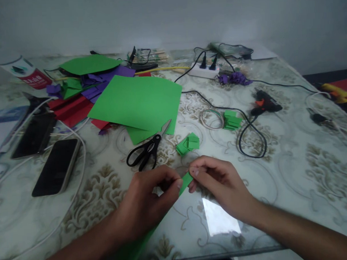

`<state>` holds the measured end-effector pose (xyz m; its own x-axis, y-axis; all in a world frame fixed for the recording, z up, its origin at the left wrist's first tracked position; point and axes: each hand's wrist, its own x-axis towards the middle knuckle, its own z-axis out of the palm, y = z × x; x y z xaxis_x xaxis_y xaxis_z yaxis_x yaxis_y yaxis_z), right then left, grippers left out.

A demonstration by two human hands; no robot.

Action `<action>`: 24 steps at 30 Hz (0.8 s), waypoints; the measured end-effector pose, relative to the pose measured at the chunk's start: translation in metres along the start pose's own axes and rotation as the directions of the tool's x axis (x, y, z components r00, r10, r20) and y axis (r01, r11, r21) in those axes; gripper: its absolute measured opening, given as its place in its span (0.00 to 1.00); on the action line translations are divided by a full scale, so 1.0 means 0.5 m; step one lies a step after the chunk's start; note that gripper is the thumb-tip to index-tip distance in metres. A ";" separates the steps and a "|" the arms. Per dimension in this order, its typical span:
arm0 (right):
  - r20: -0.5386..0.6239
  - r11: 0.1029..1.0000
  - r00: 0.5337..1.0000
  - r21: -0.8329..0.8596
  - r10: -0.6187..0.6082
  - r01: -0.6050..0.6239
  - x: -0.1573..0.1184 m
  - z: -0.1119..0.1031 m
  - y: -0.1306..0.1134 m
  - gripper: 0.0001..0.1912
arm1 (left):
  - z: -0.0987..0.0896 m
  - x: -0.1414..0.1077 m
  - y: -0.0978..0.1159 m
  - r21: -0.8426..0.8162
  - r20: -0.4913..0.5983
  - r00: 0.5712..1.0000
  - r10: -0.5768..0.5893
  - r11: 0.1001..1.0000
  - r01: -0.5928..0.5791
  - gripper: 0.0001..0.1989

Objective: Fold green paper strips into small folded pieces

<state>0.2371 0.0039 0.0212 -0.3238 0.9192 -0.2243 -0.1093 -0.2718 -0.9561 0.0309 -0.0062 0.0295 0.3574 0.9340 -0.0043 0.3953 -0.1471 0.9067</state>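
Observation:
Between my two hands is a strip of green paper, its far end pinched at both edges. My left hand grips it by thumb and forefinger, and the paper runs on below that wrist toward the table's front edge. At the tip, my right hand is closed on the same paper with thumb and fingers. Just beyond the hands lie black-handled scissors, blades slightly apart, and a small pile of folded green paper pieces. A second green pile sits farther right beside a ring of tape.
Green sheets overlap purple and red paper at the back left. Two phones lie left among white cables. A black glue gun rests at right, its cord looping across the patterned table. Behind stand a power strip and a cup.

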 end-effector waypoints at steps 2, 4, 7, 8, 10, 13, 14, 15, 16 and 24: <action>-0.003 1.000 1.000 0.009 0.015 -0.015 0.001 -0.002 -0.001 0.15 | 0.000 -0.001 -0.002 -0.005 -0.009 1.000 -0.018 1.000 0.018 0.08; 0.014 0.999 1.000 0.031 0.020 -0.020 0.001 -0.003 -0.002 0.16 | -0.001 -0.002 -0.004 -0.016 -0.012 0.999 -0.031 0.999 0.031 0.07; 0.060 0.997 0.998 0.071 0.031 -0.035 0.001 0.000 -0.002 0.15 | -0.003 -0.003 -0.005 -0.038 -0.013 0.999 -0.049 0.998 0.048 0.08; 0.067 0.997 0.997 0.072 0.037 -0.042 0.001 0.001 -0.002 0.15 | -0.003 -0.003 -0.005 -0.047 -0.013 0.998 -0.059 0.997 0.058 0.08; 0.059 0.997 0.997 0.057 0.042 -0.045 0.000 0.003 0.000 0.16 | -0.004 -0.003 -0.005 -0.065 -0.009 0.997 -0.080 0.995 0.080 0.09; 0.033 0.999 0.999 0.022 0.034 -0.035 -0.001 0.004 0.003 0.16 | -0.005 -0.002 -0.003 -0.095 0.005 0.996 -0.092 0.991 0.092 0.09; 0.028 0.999 0.999 0.009 0.031 -0.031 -0.001 0.004 0.005 0.16 | -0.005 -0.002 -0.003 -0.101 0.009 0.996 -0.090 0.991 0.091 0.09; 0.027 1.000 0.999 -0.004 0.026 -0.025 -0.002 0.004 0.006 0.16 | -0.006 -0.001 -0.003 -0.106 0.011 0.996 -0.088 0.990 0.089 0.09; 0.028 1.000 0.999 -0.017 0.019 -0.019 -0.003 0.003 0.007 0.15 | -0.006 -0.001 -0.003 -0.109 0.012 0.996 -0.084 0.990 0.085 0.09; 0.034 0.998 0.999 -0.049 -0.036 0.038 -0.004 0.006 0.015 0.11 | -0.007 0.000 -0.002 -0.122 0.005 0.995 -0.099 0.988 0.099 0.09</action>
<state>0.2339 -0.0010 0.0150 -0.3513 0.9182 -0.1829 -0.0754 -0.2225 -0.9720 0.0277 -0.0050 0.0298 0.3204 0.9424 -0.0960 0.3224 -0.0132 0.9465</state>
